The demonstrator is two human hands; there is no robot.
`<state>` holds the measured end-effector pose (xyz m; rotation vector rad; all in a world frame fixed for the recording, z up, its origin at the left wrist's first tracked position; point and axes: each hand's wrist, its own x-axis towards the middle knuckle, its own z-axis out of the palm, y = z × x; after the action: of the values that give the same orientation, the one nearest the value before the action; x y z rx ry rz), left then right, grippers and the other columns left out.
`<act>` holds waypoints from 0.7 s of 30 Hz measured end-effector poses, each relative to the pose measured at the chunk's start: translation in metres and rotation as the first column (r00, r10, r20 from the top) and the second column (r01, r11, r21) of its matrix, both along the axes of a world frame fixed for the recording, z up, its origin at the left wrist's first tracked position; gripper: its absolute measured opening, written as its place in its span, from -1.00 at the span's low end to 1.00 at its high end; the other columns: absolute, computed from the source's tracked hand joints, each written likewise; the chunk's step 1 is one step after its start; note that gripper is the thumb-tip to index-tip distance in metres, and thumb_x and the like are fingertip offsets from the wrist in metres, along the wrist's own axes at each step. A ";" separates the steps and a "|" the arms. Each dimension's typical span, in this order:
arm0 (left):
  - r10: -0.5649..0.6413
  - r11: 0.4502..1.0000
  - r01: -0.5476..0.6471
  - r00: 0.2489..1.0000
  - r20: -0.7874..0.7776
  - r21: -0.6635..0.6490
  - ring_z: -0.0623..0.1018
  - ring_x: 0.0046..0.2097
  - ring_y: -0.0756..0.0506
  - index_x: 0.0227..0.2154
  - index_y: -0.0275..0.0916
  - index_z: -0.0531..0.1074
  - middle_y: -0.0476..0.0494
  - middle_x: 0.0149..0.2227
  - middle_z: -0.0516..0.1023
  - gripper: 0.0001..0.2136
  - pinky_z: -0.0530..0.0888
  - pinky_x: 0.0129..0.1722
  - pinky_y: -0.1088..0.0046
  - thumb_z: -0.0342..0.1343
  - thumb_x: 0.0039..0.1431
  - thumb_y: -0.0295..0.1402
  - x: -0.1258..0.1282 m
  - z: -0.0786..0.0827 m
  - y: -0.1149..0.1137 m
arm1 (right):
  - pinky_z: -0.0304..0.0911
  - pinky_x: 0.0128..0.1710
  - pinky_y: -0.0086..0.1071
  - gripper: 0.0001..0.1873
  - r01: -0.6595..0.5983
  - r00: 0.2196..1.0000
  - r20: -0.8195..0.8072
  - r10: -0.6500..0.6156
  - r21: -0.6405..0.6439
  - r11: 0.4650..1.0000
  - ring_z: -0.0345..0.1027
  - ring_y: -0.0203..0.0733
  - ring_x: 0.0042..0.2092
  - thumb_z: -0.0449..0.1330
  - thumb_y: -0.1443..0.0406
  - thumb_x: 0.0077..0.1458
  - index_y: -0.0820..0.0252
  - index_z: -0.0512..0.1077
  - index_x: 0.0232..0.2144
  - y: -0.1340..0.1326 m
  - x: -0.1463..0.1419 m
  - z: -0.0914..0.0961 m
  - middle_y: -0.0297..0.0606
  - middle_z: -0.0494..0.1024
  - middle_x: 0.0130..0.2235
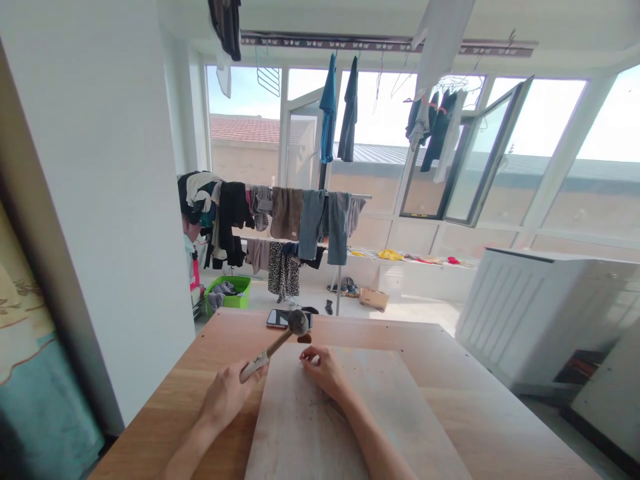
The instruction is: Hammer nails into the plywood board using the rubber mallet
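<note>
Currently, the left hand (227,393) grips the hammer (277,345), fingers curled around its handle, the head raised. A slack or tilted grip could deflect a blow. To its right, the right hand (324,373) is at the board (395,410), which lies on the table (470,380); thumb and fingertips are drawn together, contents too small to tell. Fingers this near the head could be struck. Handle markings are illegible; no brand or label is readable.

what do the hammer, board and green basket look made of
Hammer: handle likely wood, pale tan; head possibly metal or rubber, matte grey. Board: probably wood, pale and matte, with scuffs and small dark specks. Basket: seemingly plastic, smooth, uniformly green.
</note>
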<state>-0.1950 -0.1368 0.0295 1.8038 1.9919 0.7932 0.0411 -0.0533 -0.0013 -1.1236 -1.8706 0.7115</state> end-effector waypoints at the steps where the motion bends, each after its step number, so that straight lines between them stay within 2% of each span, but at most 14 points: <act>1: -0.001 1.000 0.001 1.000 0.005 -0.002 0.56 -0.32 -0.11 -0.36 -0.14 0.51 -0.11 -0.41 0.59 -0.64 0.21 -0.42 0.53 0.01 0.23 0.03 -0.003 0.001 0.000 | 0.28 -0.29 -0.41 -0.82 -0.005 1.000 -0.001 0.005 0.011 1.000 0.44 -0.22 -0.34 0.16 0.39 -0.09 0.17 0.58 -0.45 0.000 0.000 0.000 -0.29 0.59 -0.41; 6: -0.060 0.998 0.060 0.997 0.047 0.002 0.52 -0.37 -0.09 -0.38 -0.19 0.52 -0.05 -0.46 0.54 -0.59 0.24 -0.41 0.52 0.02 0.17 0.07 -0.021 0.010 0.000 | 0.32 -0.21 -0.37 -0.88 0.017 1.000 -0.016 -0.016 0.051 0.999 0.46 -0.13 -0.16 0.21 0.35 -0.05 0.15 0.58 -0.49 0.001 0.000 -0.003 -0.19 0.60 -0.19; 11: -0.119 0.993 0.117 0.990 0.080 0.030 0.49 -0.37 -0.08 -0.42 -0.22 0.50 -0.03 -0.47 0.49 -0.58 0.27 -0.40 0.53 0.02 0.14 0.07 -0.025 0.017 -0.001 | 0.33 -0.19 -0.36 -0.88 0.016 1.000 -0.009 -0.015 0.073 0.997 0.46 -0.14 -0.18 0.21 0.37 -0.03 0.14 0.57 -0.48 0.001 0.000 -0.004 -0.21 0.59 -0.23; 21: -0.141 0.990 0.142 0.988 0.061 -0.001 0.45 -0.41 -0.05 -0.43 -0.23 0.49 -0.01 -0.49 0.48 -0.59 0.23 -0.42 0.52 0.04 0.11 0.06 -0.020 0.012 0.001 | 0.27 -0.03 -0.32 -0.86 -0.001 0.994 0.111 -0.009 0.087 0.996 0.44 -0.13 -0.12 0.21 0.41 0.00 0.13 0.57 -0.43 -0.006 0.000 0.002 -0.23 0.57 -0.21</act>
<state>-0.2152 -0.1361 0.0418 1.8710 1.8036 0.7879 0.0414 -0.0594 0.0005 -1.1313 -1.9724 0.5699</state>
